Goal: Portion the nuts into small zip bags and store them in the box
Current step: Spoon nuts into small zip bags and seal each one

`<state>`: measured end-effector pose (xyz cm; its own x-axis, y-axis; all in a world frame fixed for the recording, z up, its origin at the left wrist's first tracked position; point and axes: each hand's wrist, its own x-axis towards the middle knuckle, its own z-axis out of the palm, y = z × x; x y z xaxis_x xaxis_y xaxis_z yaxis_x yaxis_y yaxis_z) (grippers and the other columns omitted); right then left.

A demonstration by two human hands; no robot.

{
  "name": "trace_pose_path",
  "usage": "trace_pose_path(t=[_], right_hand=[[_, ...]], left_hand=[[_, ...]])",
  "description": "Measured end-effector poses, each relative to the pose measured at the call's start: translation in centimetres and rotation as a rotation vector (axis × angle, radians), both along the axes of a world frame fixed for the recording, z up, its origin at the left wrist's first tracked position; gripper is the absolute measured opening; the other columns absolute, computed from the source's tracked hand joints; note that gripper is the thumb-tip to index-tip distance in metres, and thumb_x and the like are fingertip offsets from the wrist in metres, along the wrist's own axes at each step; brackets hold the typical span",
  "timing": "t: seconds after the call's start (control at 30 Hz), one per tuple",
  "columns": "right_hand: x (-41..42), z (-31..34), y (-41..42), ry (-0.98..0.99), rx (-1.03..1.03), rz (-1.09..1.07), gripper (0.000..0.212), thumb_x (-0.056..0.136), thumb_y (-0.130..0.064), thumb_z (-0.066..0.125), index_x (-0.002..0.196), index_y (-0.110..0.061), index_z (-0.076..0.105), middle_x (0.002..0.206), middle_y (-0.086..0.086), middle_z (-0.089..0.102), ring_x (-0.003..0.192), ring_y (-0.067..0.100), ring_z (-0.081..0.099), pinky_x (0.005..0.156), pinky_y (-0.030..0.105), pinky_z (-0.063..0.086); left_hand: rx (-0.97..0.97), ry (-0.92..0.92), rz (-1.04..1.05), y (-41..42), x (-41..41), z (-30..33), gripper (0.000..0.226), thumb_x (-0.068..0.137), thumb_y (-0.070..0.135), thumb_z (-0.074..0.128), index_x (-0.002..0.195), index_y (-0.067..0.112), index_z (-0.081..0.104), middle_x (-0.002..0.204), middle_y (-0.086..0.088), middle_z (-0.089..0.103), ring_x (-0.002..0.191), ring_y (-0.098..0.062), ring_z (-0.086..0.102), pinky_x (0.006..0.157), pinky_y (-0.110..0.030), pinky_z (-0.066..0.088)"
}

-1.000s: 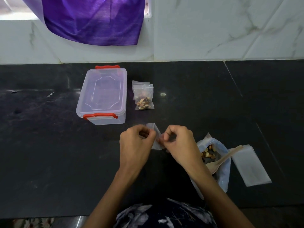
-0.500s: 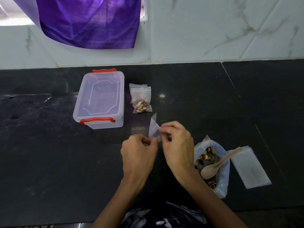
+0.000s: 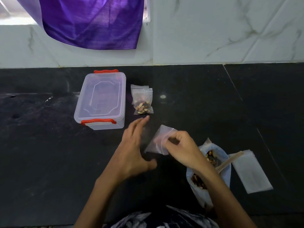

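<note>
My right hand [image 3: 184,148] pinches an empty small zip bag [image 3: 158,141] just above the black counter. My left hand [image 3: 133,148] is beside it with fingers spread and straight, holding nothing, fingertips close to the filled bags. Small zip bags with nuts [image 3: 142,101] lie stacked next to the clear box [image 3: 102,100], whose lid with red clips is on. A large open bag of nuts [image 3: 209,171] sits under my right forearm, with a wooden spoon [image 3: 230,162] resting in it.
A stack of empty flat bags [image 3: 251,171] lies to the right of the nut bag. A purple cloth [image 3: 92,22] hangs over the white marble wall at the back. The black counter [image 3: 41,153] stretches left and right.
My left hand has let go of the empty zip bag and spread open, moving up and left. My right hand keeps the bag, which now lies flatter and lower.
</note>
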<state>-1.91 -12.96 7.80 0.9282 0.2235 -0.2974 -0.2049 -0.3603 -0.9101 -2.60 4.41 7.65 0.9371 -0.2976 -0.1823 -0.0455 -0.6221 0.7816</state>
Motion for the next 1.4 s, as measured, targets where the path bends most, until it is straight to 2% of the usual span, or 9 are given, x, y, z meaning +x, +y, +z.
trace_pose_path(t=[0.1,0.2,0.33,0.5,0.57,0.67,0.97,1.23,1.4], right_hand=[[-0.3,0.6,-0.8,0.006,0.107,0.158,0.007,0.078,-0.007,0.072,0.082,-0.013,0.073,0.086,0.006,0.073,0.084,0.017,0.069,0.079,0.027,0.055],[-0.3,0.8,-1.4,-0.02,0.122,0.152,0.012,0.074,-0.003,0.075,0.082,-0.012,0.073,0.082,0.012,0.073,0.081,0.023,0.07,0.076,0.029,0.057],[-0.2,1.0,-2.2,0.004,0.063,0.189,0.017,0.076,-0.001,0.073,0.089,-0.011,0.072,0.084,0.009,0.074,0.081,0.016,0.07,0.074,0.021,0.055],[-0.3,1.5,-3.1,0.031,0.061,0.232,0.021,0.076,-0.005,0.073,0.088,-0.022,0.072,0.085,-0.002,0.073,0.081,0.008,0.069,0.073,0.019,0.053],[-0.4,1.6,-3.3,0.04,0.082,0.219,0.021,0.079,-0.004,0.07,0.091,-0.021,0.071,0.09,-0.005,0.073,0.086,0.006,0.068,0.074,0.018,0.052],[-0.4,1.4,-3.5,0.025,0.083,0.167,0.024,0.083,-0.003,0.064,0.088,-0.024,0.072,0.096,-0.007,0.073,0.094,0.004,0.067,0.079,0.017,0.052],[-0.7,0.3,-3.4,0.053,0.188,0.085,0.045,0.066,-0.012,0.074,0.104,-0.033,0.061,0.075,0.0,0.071,0.059,0.011,0.063,0.049,0.02,0.049],[-1.0,-0.2,-3.7,-0.023,-0.005,0.127,0.013,0.08,-0.008,0.071,0.089,-0.018,0.07,0.081,-0.012,0.071,0.078,0.001,0.067,0.069,0.021,0.053],[-1.1,-0.4,-3.8,-0.003,0.008,0.151,0.022,0.083,-0.01,0.068,0.101,-0.023,0.069,0.095,-0.001,0.073,0.09,0.008,0.068,0.082,0.026,0.055]], left_hand=[[0.042,0.03,-0.149,0.0,0.6,-0.4,0.118,0.058,0.029,0.087,0.133,0.06,0.001,0.153,0.02,0.01,0.14,-0.002,0.007,0.118,-0.042,0.017],[0.06,0.063,-0.187,-0.5,0.8,-0.5,0.094,0.066,0.023,0.083,0.126,0.055,0.018,0.129,0.018,0.035,0.13,-0.007,0.029,0.114,-0.04,0.028],[-0.021,0.074,-0.161,-0.9,0.7,-0.6,0.075,0.067,0.017,0.083,0.114,0.046,0.031,0.119,0.024,0.034,0.118,-0.003,0.036,0.102,-0.029,0.041],[-0.414,0.387,-0.08,0.4,0.3,-0.3,0.081,0.058,0.038,0.084,0.124,0.04,0.035,0.126,0.009,0.049,0.112,-0.01,0.056,0.09,-0.028,0.053],[-0.602,0.443,0.101,0.1,0.1,0.0,0.055,0.076,0.03,0.073,0.122,0.029,0.044,0.112,0.005,0.06,0.093,-0.006,0.066,0.075,-0.023,0.056],[-0.649,0.355,0.281,-0.6,0.1,-0.3,0.023,0.09,0.013,0.053,0.113,0.015,0.052,0.097,-0.006,0.065,0.075,-0.01,0.065,0.063,-0.025,0.055],[-0.693,0.24,0.388,-1.0,-0.1,-1.9,0.013,0.085,0.002,0.06,0.091,0.012,0.054,0.072,0.003,0.062,0.07,-0.011,0.063,0.065,-0.03,0.053],[-0.783,0.427,0.377,-0.4,-0.3,-2.4,0.006,0.091,0.009,0.053,0.09,0.012,0.058,0.083,0.0,0.065,0.072,-0.013,0.064,0.058,-0.026,0.056],[-0.744,0.358,0.408,-0.8,-0.5,-3.3,0.016,0.087,0.001,0.058,0.092,0.012,0.068,0.093,-0.003,0.069,0.075,-0.01,0.067,0.058,-0.023,0.055]])
